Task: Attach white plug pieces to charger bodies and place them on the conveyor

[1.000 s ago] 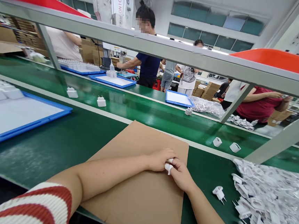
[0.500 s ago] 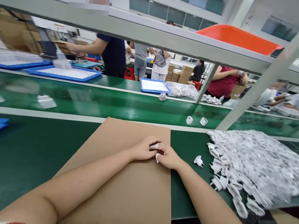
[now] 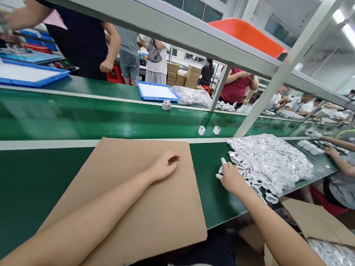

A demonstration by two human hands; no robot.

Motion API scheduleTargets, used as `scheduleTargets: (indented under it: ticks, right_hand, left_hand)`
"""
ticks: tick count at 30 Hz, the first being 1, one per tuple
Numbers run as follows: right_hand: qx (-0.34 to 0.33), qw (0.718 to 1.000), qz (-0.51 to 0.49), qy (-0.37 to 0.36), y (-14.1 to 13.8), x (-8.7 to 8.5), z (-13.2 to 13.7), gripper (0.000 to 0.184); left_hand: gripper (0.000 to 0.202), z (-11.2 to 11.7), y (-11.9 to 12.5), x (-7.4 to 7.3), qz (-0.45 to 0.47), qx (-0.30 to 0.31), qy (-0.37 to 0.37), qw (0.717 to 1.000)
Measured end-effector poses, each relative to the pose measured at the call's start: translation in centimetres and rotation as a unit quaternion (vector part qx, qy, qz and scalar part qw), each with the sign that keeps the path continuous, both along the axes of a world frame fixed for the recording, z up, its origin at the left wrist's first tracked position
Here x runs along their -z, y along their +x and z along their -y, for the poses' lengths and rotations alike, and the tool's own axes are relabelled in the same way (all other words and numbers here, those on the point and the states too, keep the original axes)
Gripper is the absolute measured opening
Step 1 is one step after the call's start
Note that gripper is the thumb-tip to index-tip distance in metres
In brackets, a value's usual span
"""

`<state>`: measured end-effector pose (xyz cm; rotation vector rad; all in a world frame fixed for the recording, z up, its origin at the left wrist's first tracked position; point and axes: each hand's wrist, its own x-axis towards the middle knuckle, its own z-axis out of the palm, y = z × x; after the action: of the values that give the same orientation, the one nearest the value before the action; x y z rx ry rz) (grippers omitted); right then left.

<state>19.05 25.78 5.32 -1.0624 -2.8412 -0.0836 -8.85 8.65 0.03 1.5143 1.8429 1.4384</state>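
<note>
My left hand [image 3: 164,166] rests on a flat brown cardboard sheet [image 3: 145,213], its fingers loosely curled and apart from the thumb. I see nothing in it. Off the sheet's right edge, my right hand [image 3: 232,177] is over the green table, with index finger and thumb apart and white covers on both tips. It is beside the near-left edge of a heap of white plug adapters [image 3: 271,198], and hides some of them. A clear plastic bag [image 3: 271,157] full of similar white pieces lies behind.
Two white pieces [image 3: 216,130] and a small white block cluster [image 3: 166,105] sit on the green conveyor [image 3: 119,117]. A grey post [image 3: 261,99] and overhead rail cross the view. At right, a co-worker's arms [image 3: 345,164] handle white parts. An open carton [image 3: 315,219] stands below.
My right hand has left my left hand and moved right to the adapters. My left hand stays on the cardboard. The view has swung to the right.
</note>
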Motion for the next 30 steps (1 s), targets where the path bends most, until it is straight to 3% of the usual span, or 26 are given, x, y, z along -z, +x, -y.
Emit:
scheduleTargets:
  ticks: [4, 9, 13, 17, 23, 28, 30]
  right_hand:
    - [-0.025, 0.997, -0.062, -0.046, -0.3, 1.1, -0.9, 0.050]
    - [-0.041, 0.970, -0.149, -0.187, -5.8, -0.1, 1.2, 0.055]
    - [-0.073, 0.977, -0.128, -0.152, -10.3, -1.2, 2.6, 0.043]
    - [-0.133, 0.980, -0.119, -0.087, -12.9, -1.0, 3.1, 0.055]
    - [-0.217, 0.964, -0.137, -0.072, -13.5, 1.2, 3.0, 0.050]
    - [-0.199, 0.923, -0.269, -0.188, -13.2, 2.5, 1.8, 0.042]
    - [-0.185, 0.917, -0.292, -0.197, -13.1, 2.5, 1.4, 0.041]
  left_hand:
    - [0.024, -0.1, 0.0, -0.3, -0.012, 0.006, 0.001, 1.000]
    - [0.026, -0.1, -0.1, -0.1, -0.013, -0.009, 0.001, 1.000]
    - [0.036, -0.5, -0.4, 0.1, -0.036, -0.066, 0.024, 0.997]
    - [0.041, -1.0, -0.9, 0.3, -0.038, -0.118, 0.034, 0.992]
    - [0.043, -1.1, -1.1, 0.7, -0.047, -0.113, 0.027, 0.992]
    - [0.043, -1.1, -1.1, 0.8, -0.034, -0.113, 0.024, 0.993]
    - [0.042, -1.0, -1.0, 0.6, -0.033, -0.110, 0.023, 0.993]
